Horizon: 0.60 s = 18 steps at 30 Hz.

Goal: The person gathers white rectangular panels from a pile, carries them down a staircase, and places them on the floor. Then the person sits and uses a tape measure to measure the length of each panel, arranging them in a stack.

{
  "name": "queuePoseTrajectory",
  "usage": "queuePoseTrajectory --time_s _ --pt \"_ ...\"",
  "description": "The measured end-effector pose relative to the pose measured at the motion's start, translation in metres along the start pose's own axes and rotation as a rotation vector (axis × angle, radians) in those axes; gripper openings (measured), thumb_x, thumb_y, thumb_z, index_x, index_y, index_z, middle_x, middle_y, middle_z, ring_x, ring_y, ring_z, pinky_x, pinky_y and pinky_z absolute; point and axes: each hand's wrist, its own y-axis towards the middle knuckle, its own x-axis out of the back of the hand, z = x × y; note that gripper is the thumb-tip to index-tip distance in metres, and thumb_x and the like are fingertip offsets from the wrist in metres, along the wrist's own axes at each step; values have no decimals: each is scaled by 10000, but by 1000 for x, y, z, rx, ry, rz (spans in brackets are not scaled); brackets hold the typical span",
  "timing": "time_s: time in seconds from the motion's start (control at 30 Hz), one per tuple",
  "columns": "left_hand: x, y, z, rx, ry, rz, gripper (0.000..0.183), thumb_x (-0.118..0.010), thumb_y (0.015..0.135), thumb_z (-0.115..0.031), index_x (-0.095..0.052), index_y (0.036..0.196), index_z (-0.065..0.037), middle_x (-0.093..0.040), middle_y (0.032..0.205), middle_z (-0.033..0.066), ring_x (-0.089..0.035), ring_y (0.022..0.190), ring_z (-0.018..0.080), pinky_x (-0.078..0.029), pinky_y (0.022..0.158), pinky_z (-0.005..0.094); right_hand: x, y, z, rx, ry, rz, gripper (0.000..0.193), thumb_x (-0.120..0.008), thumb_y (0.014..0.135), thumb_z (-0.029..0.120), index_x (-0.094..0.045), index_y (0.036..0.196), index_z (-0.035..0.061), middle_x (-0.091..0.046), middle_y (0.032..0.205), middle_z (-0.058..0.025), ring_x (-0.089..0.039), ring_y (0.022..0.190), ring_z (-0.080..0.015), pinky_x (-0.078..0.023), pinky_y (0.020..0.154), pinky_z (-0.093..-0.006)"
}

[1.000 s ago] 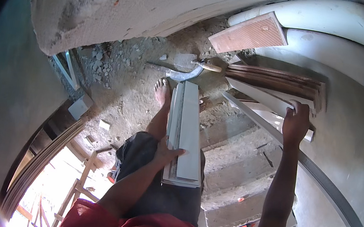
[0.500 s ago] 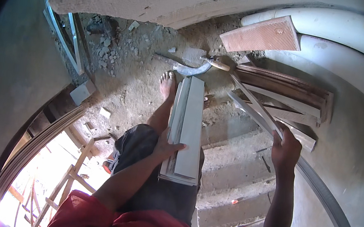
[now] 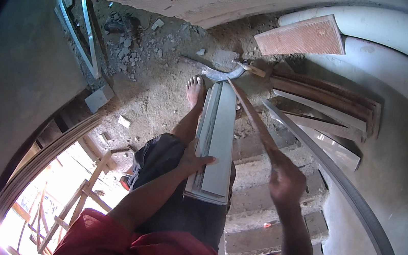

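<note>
Lap stack: pale flat strips (image 3: 221, 140) lying lengthwise over the dark shorts (image 3: 202, 217), far ends pointing past the knees, edges not quite flush; the thighs seem to serve as a bench
Left hand: (image 3: 193, 163) clasped on the stack's left side, thumb laid across the top — likely to stop the pile sliding; the fingers underneath are hidden
Right hand: (image 3: 287, 182) closed round the near end of a single strip (image 3: 253, 116), seen nearly edge-on and brownish; far end by the stack's far right corner, contact cannot be told; an end grip probably lets the length swing freely
Wall pile: more strips (image 3: 336, 99) on edge against the wall at right, within arm's reach, presumably for easy picking
Grey bar: (image 3: 336, 177) long, sloping along the right side, outside the right forearm
Ground beyond the foot: wooden-handled trowel (image 3: 255, 70) near a curved grey piece (image 3: 221, 74) — both apart from the hands
</note>
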Motion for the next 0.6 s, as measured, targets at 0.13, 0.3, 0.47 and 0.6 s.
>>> queuePoseTrajectory --time_s 0.13,0.3,0.47,0.6 --pt "0 0 -1 -2 99 -22 1080 -866 632 -340 -258 1420 79 -447 1343 251 -466 1253 317 -392 1042 384 -23 -1 22 15 17 89 531 -627 705 -18 -585 1226 80 -639 1159 -138 -647 1000 -306 -555 799 -367" --pt "-1 3 4 50 71 -23 1066 -857 638 -364 -271 1425 52 -422 1363 264 -448 1270 334 -382 1052 392 -47 3 44 -19 1 252 476 -546 810 48 -548 1283 107 -604 1237 -131 -628 1070 -283 -551 814 -371" --pt "0 5 15 -23 117 -64 889 -756 761 -385 -319 1418 25 -454 1350 243 -455 1272 324 -381 1045 392 -67 -5 62 17 126 389 378 -617 797 164 -581 1154 48 -578 1215 -166 -606 1058 -335 -554 795 -396" --pt "6 20 19 8 14 -63 728 -645 857 -404 -382 1386 23 -477 1345 216 -477 1253 303 -384 1023 377 -82 -22 69 103 112 437 438 -662 808 262 -571 1192 72 -559 1250 -159 -540 1165 -308 -491 904 -411"
